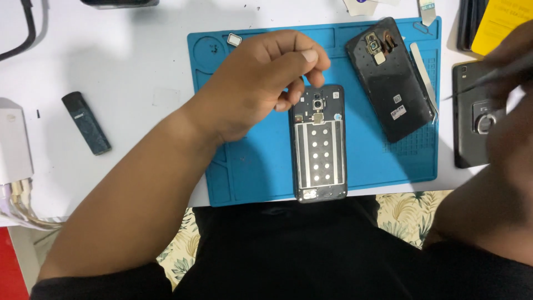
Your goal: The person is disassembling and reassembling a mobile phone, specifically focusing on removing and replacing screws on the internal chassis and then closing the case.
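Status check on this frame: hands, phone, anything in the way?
Left hand curled at opened phone top. Right hand blurred, holding thin tool. Back cover, tweezers lie beside.

I count two hands: my left hand (pixel 252 83) and my right hand (pixel 508 61). I see one blue repair mat (pixel 250 166), one opened phone (pixel 318 145), one detached back cover (pixel 388 83), one pair of tweezers (pixel 425 78) and one cased phone (pixel 472 122).

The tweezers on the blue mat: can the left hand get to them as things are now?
Probably yes: the left hand hovers over the opened phone, and only the flat back cover lies before the tweezers.
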